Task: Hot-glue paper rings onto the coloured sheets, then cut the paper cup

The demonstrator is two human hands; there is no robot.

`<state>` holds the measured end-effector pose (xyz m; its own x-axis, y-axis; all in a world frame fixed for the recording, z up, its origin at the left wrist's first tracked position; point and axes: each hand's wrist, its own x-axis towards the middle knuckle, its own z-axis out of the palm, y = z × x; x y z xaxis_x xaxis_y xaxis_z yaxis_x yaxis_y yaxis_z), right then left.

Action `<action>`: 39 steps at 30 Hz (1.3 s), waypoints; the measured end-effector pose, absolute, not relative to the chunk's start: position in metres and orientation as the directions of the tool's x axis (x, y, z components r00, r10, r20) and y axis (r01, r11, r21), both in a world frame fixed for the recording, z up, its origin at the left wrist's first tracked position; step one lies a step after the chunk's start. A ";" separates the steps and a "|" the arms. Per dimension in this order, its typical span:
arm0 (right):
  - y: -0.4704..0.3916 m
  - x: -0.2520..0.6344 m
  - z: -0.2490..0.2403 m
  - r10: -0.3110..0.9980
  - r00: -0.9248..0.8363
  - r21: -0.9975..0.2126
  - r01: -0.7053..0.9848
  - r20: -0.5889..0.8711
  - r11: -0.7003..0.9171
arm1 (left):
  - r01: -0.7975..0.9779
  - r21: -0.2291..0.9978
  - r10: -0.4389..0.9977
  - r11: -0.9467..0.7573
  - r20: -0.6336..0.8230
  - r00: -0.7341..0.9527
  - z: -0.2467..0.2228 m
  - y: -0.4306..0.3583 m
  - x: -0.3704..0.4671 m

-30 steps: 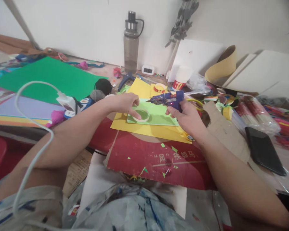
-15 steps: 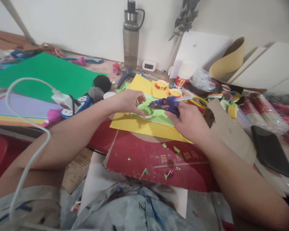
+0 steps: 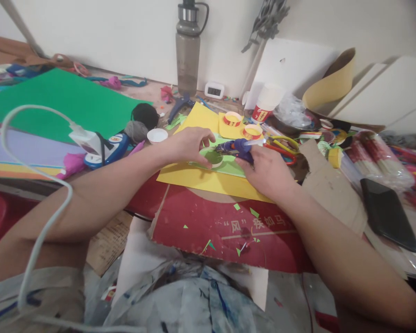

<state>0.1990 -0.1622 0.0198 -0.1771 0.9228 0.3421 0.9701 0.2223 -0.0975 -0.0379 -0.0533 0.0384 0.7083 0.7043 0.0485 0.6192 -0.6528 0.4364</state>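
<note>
My right hand is wrapped round a blue hot glue gun, with a clear glue stick jutting from its back. The nozzle points left, over a pale paper ring standing on a light green sheet. Curved round the ring's left side, my left hand steadies it between thumb and fingers; its far fingers are partly hidden. Beneath the green sheet lies a yellow sheet. Just behind are two cut cup rings with red bands, a left one and a right one.
Red cardboard with green scraps lies in front. A grey bottle and a small clock stand behind. A black phone lies to the right. A white cable loops past my left arm from a power strip.
The glue gun has shifted slightly left and its nozzle sits closer over the ring. My left hand has moved slightly right, still at the ring. The camera view has shifted a little.
</note>
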 end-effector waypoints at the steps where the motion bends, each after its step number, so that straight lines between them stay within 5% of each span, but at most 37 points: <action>1: -0.161 0.198 0.019 0.923 -0.170 -0.094 0.972 0.345 0.215 | 0.618 0.439 0.704 -0.651 0.046 0.709 0.039 -0.053 -0.038; 13: -0.154 0.187 0.010 0.921 -0.205 -0.099 0.963 0.331 0.249 | 0.667 0.457 0.738 -0.588 -0.036 0.674 0.043 -0.053 -0.035; 28: -0.162 0.194 0.017 0.923 -0.164 -0.017 0.983 0.348 0.182 | 0.643 0.416 0.712 -0.642 0.012 0.703 0.036 -0.046 -0.036; 39: -0.155 0.183 0.010 0.923 -0.198 -0.065 0.971 0.329 0.231 | 0.633 0.420 0.706 -0.650 0.025 0.708 0.036 -0.045 -0.036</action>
<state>0.1831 -0.1554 0.0104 -0.1978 0.9232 0.3294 0.9708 0.2311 -0.0649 -0.0356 -0.0448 0.0358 0.7079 0.7059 0.0252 0.6333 -0.6501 0.4200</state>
